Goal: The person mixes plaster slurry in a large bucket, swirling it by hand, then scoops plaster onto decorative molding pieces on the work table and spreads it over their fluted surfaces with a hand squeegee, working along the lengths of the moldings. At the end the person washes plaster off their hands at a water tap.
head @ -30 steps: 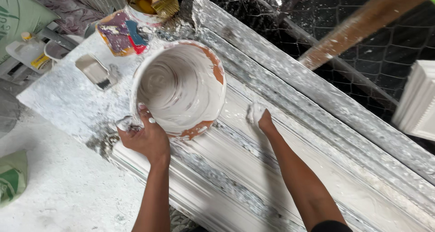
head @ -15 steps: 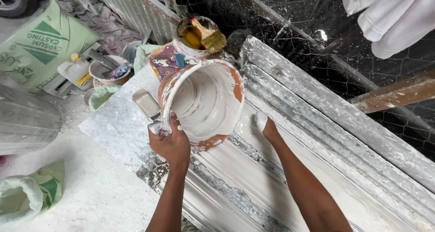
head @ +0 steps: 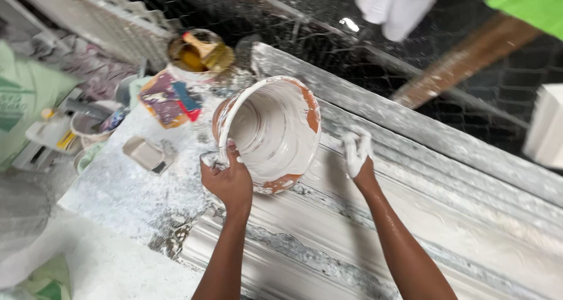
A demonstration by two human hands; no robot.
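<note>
An orange bucket point(head: 275, 130), coated inside with white plaster, is tipped toward me over a long grooved plaster moulding point(head: 410, 218). My left hand point(head: 226, 180) grips the bucket's near rim. My right hand point(head: 356, 152), white with wet plaster, rests flat with fingers spread on the moulding just right of the bucket.
The plaster-spattered table point(head: 123, 194) carries a small rectangular tub point(head: 143, 153), a colourful packet point(head: 167, 97) and a pot with a brush point(head: 199, 53). Bowls point(head: 88, 127) and a green sack point(head: 23, 95) lie at left. Wire mesh, white cloth point(head: 393, 1) and a wooden beam point(head: 463, 62) stand behind.
The bucket has tilted further onto its side in my left hand. My right hand has stayed on the moulding beside it. The camera view has shifted.
</note>
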